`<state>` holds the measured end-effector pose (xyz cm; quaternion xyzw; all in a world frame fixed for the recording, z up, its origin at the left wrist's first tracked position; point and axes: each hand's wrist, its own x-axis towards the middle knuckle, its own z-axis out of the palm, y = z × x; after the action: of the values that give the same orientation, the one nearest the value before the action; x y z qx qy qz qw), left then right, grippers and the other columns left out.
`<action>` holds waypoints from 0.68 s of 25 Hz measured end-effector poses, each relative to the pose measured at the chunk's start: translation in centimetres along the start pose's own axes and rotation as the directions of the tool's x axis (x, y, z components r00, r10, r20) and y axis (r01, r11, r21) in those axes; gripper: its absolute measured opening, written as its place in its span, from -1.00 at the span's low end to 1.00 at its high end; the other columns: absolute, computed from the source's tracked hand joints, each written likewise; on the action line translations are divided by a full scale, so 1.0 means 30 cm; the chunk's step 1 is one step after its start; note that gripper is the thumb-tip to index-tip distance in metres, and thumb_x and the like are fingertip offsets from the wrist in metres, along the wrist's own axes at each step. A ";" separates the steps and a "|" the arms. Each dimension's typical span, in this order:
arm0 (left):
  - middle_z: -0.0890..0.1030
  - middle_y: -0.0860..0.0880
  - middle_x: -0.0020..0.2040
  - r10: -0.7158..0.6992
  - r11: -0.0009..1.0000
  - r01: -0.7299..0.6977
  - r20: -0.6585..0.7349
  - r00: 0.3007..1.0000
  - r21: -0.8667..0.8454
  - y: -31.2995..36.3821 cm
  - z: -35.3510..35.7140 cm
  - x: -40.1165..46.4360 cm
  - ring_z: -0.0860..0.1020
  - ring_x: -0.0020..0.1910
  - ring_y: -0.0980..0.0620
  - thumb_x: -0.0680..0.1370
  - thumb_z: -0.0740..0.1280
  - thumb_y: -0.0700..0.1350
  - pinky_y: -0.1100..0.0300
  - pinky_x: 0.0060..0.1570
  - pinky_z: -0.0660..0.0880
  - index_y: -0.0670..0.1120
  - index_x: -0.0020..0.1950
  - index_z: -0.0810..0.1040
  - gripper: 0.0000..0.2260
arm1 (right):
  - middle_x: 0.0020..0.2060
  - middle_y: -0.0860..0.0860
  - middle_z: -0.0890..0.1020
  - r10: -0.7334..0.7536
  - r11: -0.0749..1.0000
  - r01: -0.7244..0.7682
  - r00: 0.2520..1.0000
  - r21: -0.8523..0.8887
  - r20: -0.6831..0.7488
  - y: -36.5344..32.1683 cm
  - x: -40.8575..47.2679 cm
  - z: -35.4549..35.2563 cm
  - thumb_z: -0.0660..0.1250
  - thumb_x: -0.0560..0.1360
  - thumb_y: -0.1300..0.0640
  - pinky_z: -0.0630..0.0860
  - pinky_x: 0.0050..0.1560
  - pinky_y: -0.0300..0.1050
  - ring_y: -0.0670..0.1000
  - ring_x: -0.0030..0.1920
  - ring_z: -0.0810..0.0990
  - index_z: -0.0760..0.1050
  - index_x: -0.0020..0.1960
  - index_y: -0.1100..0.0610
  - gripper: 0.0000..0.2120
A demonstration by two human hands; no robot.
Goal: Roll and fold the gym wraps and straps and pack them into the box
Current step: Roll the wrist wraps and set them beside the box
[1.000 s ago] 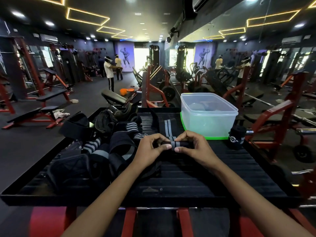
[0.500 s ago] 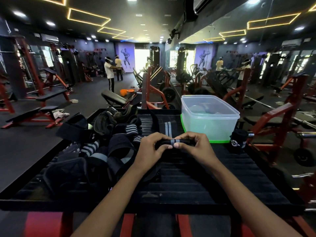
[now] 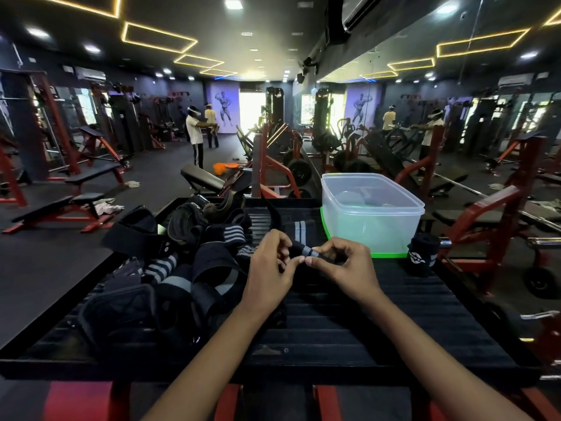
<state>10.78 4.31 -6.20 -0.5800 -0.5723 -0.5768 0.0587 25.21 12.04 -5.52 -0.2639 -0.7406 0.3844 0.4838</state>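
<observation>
Wrap (image 3: 307, 251), black with grey stripes, is pinched at its rolled end between the curled fingers and thumbs of my left hand (image 3: 271, 270) and right hand (image 3: 344, 266), its unrolled tail running away across the black ridged platform (image 3: 349, 317). Just beyond my right hand stands the clear box (image 3: 372, 214); a rolled black wrap (image 3: 422, 253) stands upright beside it, and the pile of loose wraps and straps (image 3: 170, 262) lies to my left.

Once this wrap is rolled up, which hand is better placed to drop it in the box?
Probably the right hand. Both hands pinch the striped wrap, but the clear box stands just beyond it on the right. The left hand would have to cross over.
</observation>
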 end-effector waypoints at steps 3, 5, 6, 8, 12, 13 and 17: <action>0.50 -0.03 -0.06 0.045 0.998 -0.045 0.002 0.999 -0.043 0.034 0.017 -0.030 0.52 -0.08 0.16 0.44 0.39 -0.26 0.39 -0.14 0.51 -0.17 -0.02 0.52 -0.85 | -0.36 0.05 0.68 0.059 0.991 -0.047 0.994 0.122 -0.095 -0.019 0.009 0.043 0.57 0.32 0.23 0.49 -0.25 -0.17 -0.09 -0.34 0.55 0.60 -0.32 0.16 -0.85; 0.48 -0.04 0.06 0.023 0.996 -0.023 0.007 1.000 -0.089 0.052 0.014 -0.056 0.51 0.05 0.14 0.42 0.40 -0.17 0.39 0.00 0.52 -0.19 0.12 0.51 -0.70 | -0.38 0.08 0.67 0.083 0.981 -0.059 0.988 0.184 -0.130 -0.043 0.012 0.077 0.53 0.38 0.22 0.48 -0.27 -0.14 -0.06 -0.36 0.57 0.61 -0.32 0.15 -0.87; 0.48 -0.04 0.09 0.004 0.995 -0.005 -0.014 1.000 -0.103 0.056 0.007 -0.058 0.51 0.08 0.15 0.41 0.41 -0.16 0.40 0.02 0.51 -0.20 0.16 0.51 -0.66 | -0.40 0.08 0.67 0.086 0.979 -0.062 0.989 0.194 -0.119 -0.057 0.015 0.094 0.50 0.41 0.22 0.47 -0.28 -0.14 -0.08 -0.38 0.57 0.61 -0.32 0.14 -0.85; 0.53 -0.05 0.07 -0.043 0.992 0.031 -0.093 0.995 -0.123 0.051 -0.017 -0.045 0.53 0.06 0.18 0.42 0.44 -0.21 0.42 -0.01 0.50 -0.19 0.15 0.54 -0.68 | -0.39 0.05 0.67 0.056 0.986 -0.047 0.997 0.161 -0.051 -0.082 0.021 0.120 0.44 0.46 0.24 0.52 -0.23 -0.10 -0.10 -0.37 0.59 0.62 -0.30 0.09 -0.83; 0.62 0.05 0.00 -0.020 1.000 0.014 -0.256 0.966 -0.026 0.058 -0.089 -0.029 0.57 -0.02 0.21 0.44 0.38 -0.24 0.40 0.00 0.47 -0.13 0.08 0.60 -0.78 | -0.36 0.02 0.68 0.009 0.995 -0.019 0.995 0.096 0.099 -0.152 0.037 0.152 0.41 0.46 0.29 0.62 -0.15 -0.03 -0.08 -0.32 0.63 0.58 -0.27 0.06 -0.80; 0.64 0.07 -0.01 -0.001 1.000 0.001 -0.274 0.962 0.000 0.060 -0.108 -0.021 0.57 -0.02 0.21 0.44 0.37 -0.25 0.40 0.01 0.47 -0.13 0.06 0.61 -0.79 | -0.36 0.04 0.67 -0.020 0.997 0.012 0.994 0.076 0.111 -0.170 0.045 0.153 0.42 0.46 0.29 0.62 -0.17 -0.08 -0.09 -0.33 0.62 0.58 -0.27 0.07 -0.82; 0.67 0.11 -0.05 -0.113 0.988 0.083 -0.252 0.961 -0.128 0.088 -0.188 0.063 0.62 -0.02 0.21 0.48 0.37 -0.30 0.32 0.06 0.50 -0.07 0.04 0.66 -0.79 | -0.08 -0.10 0.64 -0.126 0.970 0.170 0.963 -0.175 0.239 -0.186 0.117 0.073 0.55 0.36 0.15 0.51 -0.05 -0.34 -0.22 -0.07 0.60 0.52 0.04 0.06 -0.69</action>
<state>8.72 0.44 -1.40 -0.4732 -0.5533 -0.6819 0.0701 21.71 10.87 0.36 -0.2080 -0.8426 0.3004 0.3957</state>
